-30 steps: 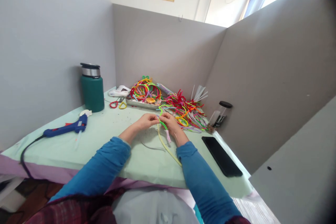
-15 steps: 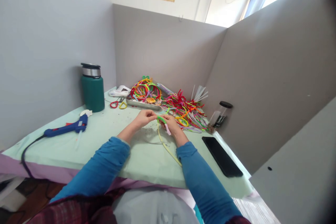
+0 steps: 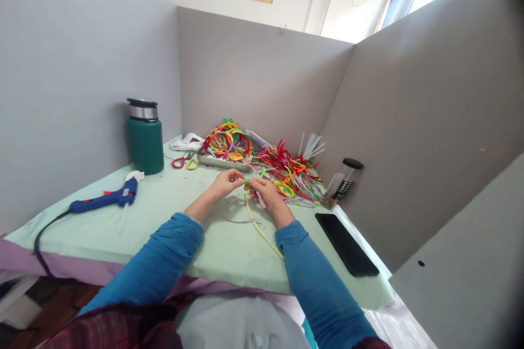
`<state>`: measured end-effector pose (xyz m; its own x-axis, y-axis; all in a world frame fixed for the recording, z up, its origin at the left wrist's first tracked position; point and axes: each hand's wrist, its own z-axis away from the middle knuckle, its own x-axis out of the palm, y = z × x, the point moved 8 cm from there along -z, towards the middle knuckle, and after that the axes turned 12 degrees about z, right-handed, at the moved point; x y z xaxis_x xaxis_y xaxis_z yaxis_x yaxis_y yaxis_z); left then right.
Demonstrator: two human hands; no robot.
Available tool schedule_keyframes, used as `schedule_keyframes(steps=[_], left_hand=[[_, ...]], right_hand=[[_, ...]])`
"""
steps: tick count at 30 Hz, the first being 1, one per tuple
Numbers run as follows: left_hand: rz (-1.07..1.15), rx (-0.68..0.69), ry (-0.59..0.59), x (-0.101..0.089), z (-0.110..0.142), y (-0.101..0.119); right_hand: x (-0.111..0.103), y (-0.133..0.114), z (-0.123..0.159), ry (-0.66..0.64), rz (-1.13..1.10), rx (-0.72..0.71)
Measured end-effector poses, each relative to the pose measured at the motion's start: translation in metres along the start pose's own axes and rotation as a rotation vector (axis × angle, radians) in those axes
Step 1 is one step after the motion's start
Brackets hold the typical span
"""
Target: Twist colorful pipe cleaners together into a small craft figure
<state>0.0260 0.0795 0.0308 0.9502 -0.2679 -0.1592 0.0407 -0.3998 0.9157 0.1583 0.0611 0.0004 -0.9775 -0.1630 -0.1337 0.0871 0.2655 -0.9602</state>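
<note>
My left hand (image 3: 229, 182) and my right hand (image 3: 265, 192) meet above the middle of the table. Between their fingertips is a small piece of bright green pipe cleaner (image 3: 246, 181), mostly covered by the fingers. A pink end (image 3: 261, 199) sticks out below my right hand's fingers. From the green piece a pale yellow strip (image 3: 262, 232) hangs and curves down toward my right sleeve. Both hands are closed in a pinch. A thin grey strand (image 3: 239, 221) lies on the cloth below them.
At the back stand a metal tray (image 3: 223, 163) of coloured loops and a heap of pipe cleaners (image 3: 290, 166). On the left are a green bottle (image 3: 146, 142), a blue glue gun (image 3: 104, 200) and scissors (image 3: 191, 164). A black phone (image 3: 346, 244) and clear jar (image 3: 347, 177) lie right.
My right hand's fingers have closed further over the green pipe cleaner, so less of it shows. Both hands stay in nearly the same place.
</note>
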Motion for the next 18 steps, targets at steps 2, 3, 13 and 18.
schedule_keyframes(steps=[2, 3, 13, 18], left_hand=[[0.01, 0.019, -0.015, 0.0012, 0.0, 0.0009], [0.012, 0.021, -0.026, 0.0022, 0.0, 0.0009], [0.062, -0.043, 0.011, 0.0011, 0.0035, 0.0018], [0.069, -0.05, 0.013, 0.0005, 0.0036, 0.0016]], right_hand=[[0.0004, -0.0002, 0.0, -0.002, -0.007, 0.006], [0.0007, -0.0001, 0.0, -0.005, -0.011, 0.009], [0.0015, 0.0006, 0.0008, -0.011, -0.03, -0.003], [-0.0045, -0.0002, -0.0008, 0.062, 0.015, -0.008]])
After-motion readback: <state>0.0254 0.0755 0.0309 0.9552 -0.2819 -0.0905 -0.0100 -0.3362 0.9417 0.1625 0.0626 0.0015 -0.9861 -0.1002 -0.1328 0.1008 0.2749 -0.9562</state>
